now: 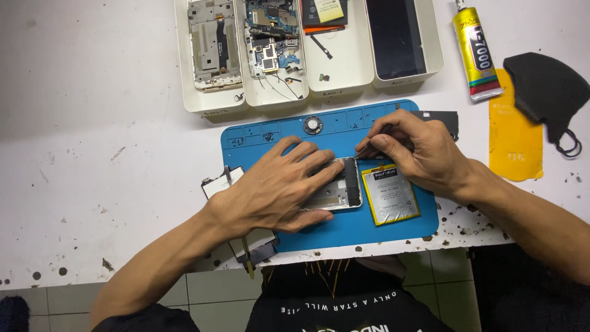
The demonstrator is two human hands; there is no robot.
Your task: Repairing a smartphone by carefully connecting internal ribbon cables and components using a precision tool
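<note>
White, speckled workbench, blue silicone repair mat (246, 142) at centre. Left hand (279, 187) spread flat, pinning opened silver phone frame (344, 190) mid-frame; right hand (418, 150) pinched on thin tool at frame's top edge. Mid-disassembly, probably; calls for steady, gentle prying beside silver battery (390, 195).

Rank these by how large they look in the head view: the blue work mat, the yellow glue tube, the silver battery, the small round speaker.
1. Blue work mat, by far the largest.
2. Silver battery.
3. Yellow glue tube, longer but narrower than the battery, so these two are close.
4. Small round speaker, smallest.
</note>
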